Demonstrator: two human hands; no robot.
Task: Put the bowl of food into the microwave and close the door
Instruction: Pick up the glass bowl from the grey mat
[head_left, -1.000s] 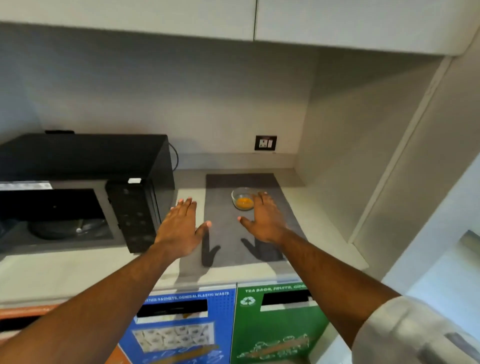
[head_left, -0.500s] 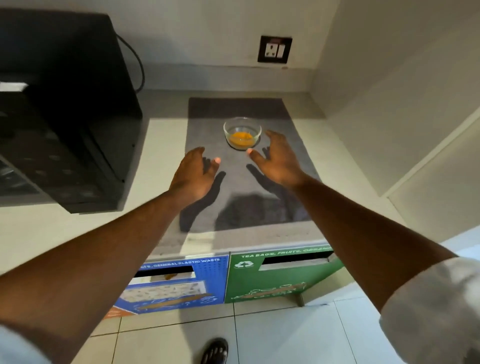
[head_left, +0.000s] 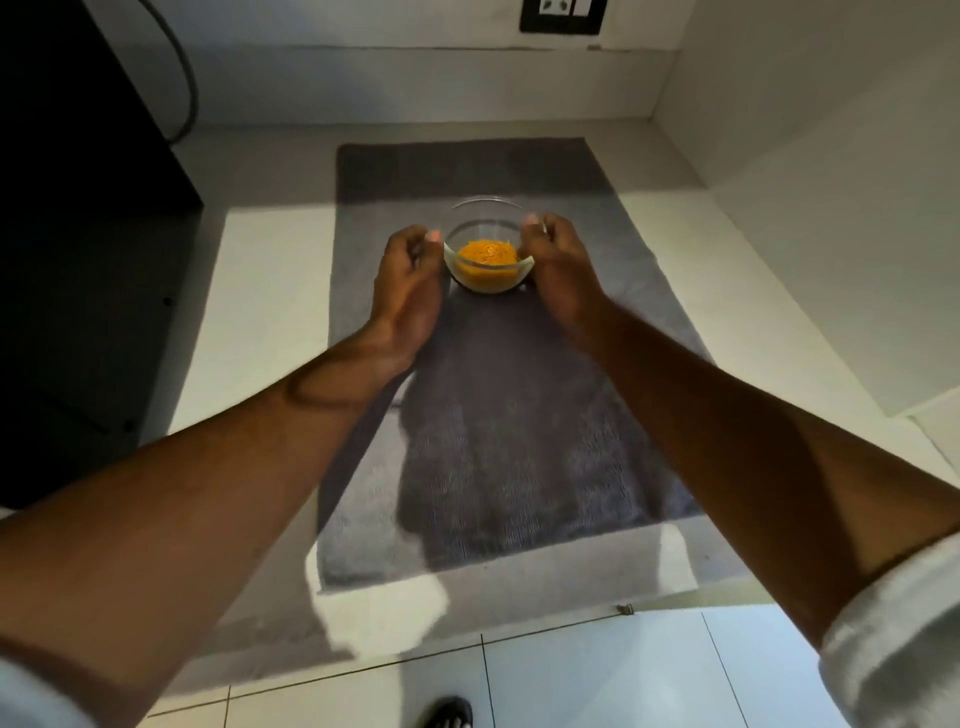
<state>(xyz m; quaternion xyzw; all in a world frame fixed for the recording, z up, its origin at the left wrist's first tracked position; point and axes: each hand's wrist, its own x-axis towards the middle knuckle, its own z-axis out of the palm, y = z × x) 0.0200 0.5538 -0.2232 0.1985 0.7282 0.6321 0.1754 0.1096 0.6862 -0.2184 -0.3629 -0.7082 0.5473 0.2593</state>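
A small clear glass bowl (head_left: 488, 244) with orange food in it sits on a grey mat (head_left: 519, 426) on the counter. My left hand (head_left: 410, 286) is curled against the bowl's left side, thumb at the rim. My right hand (head_left: 558, 270) grips the right side the same way. The bowl looks to rest on the mat between both hands. The black microwave (head_left: 78, 249) fills the left edge; only its side and top show, and its door and cavity are out of view.
A black cable (head_left: 187, 78) runs behind the microwave. A wall socket (head_left: 563, 15) sits on the back wall. A side wall (head_left: 810, 182) closes the counter on the right. Floor tiles and a shoe tip (head_left: 449, 714) show below the counter edge.
Both hands have moved forward from open above the mat to closing on the bowl's two sides. The view has tilted down and closer, so the microwave front has left the frame.
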